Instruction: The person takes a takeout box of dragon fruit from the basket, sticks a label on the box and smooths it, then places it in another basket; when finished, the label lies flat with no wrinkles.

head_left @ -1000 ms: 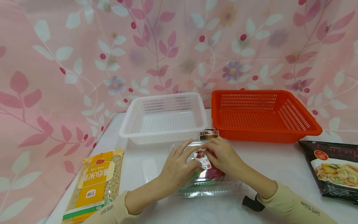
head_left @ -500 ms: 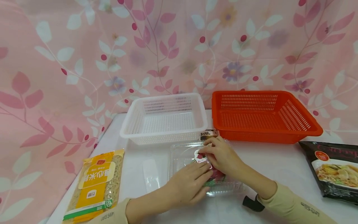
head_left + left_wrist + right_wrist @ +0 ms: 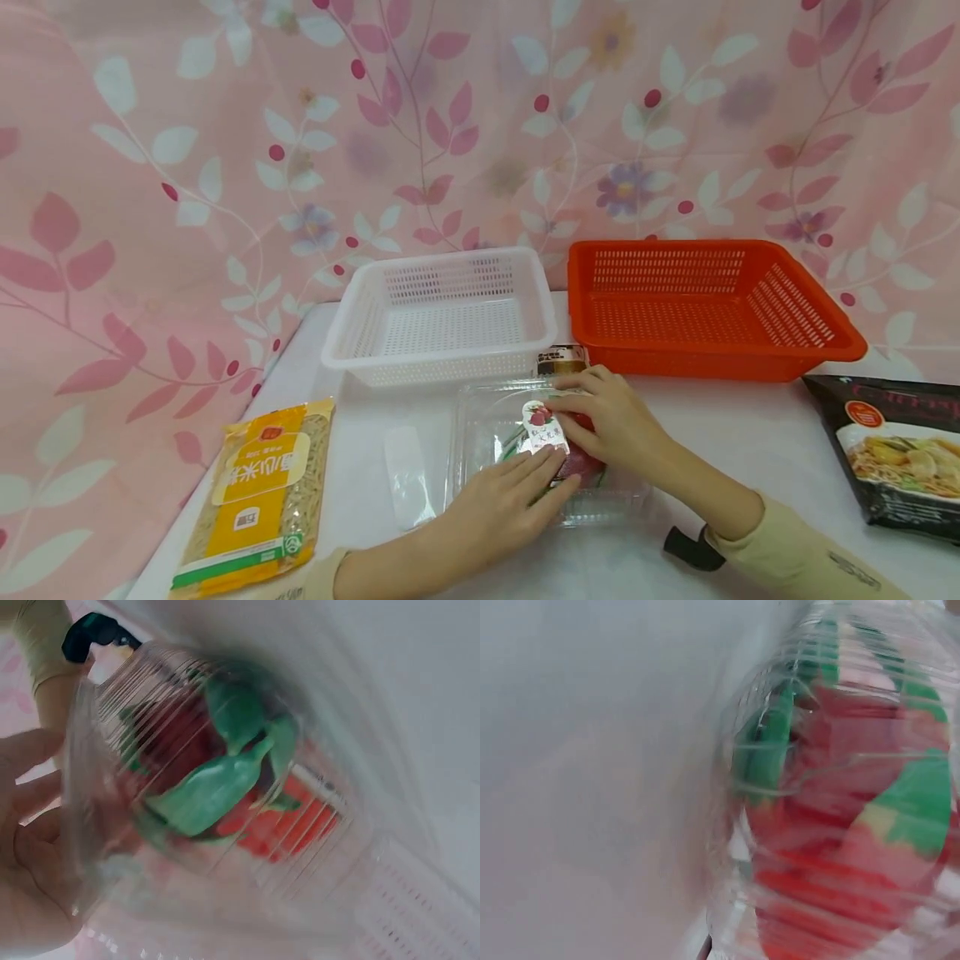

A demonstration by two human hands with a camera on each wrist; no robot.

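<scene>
A clear plastic clamshell box (image 3: pixel 474 442) lies on the table in front of me in the head view, its lid down. Inside is a red dragon fruit (image 3: pixel 585 468) with green leaf-like scales, seen through the ridged wall in both wrist views. On the lid sits a white label (image 3: pixel 543 427) with a fruit picture and lettering. My left hand (image 3: pixel 498 504) lays its extended fingers over the label's lower part. From the other side, my right hand (image 3: pixel 615 421) touches the label's upper right edge with slightly bent fingers, its palm over the lid.
A white basket (image 3: pixel 442 362) and a red basket (image 3: pixel 720 362) stand behind the box. A small printed pack (image 3: pixel 561 360) lies before them. A yellow food bag (image 3: pixel 255 492) is at left, a black noodle bag (image 3: pixel 900 454) at right. A pale strip (image 3: pixel 408 475) lies beside the box.
My left hand has come down from the label's upper left edge to lie flat over its lower part. My right hand has shifted slightly to the right, staying by the label.
</scene>
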